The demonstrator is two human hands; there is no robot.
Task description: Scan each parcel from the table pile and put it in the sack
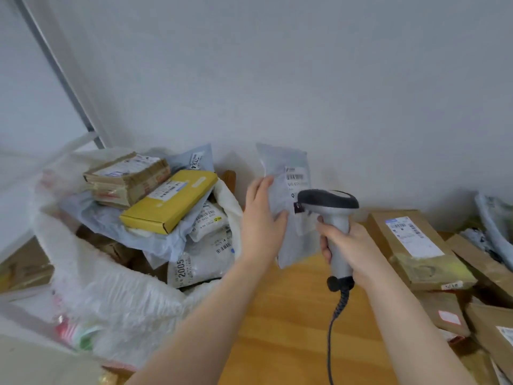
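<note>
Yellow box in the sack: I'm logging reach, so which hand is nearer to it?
Left. The left hand, holding a grey mailer, is just right of the yellow box; the right hand, around the scanner, is farther right, beyond the mailer.

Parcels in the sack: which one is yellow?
The flat box on top of the heap in the sack, right of the taped brown box. It alone is yellow; the others are brown card or grey and white bags.
</note>
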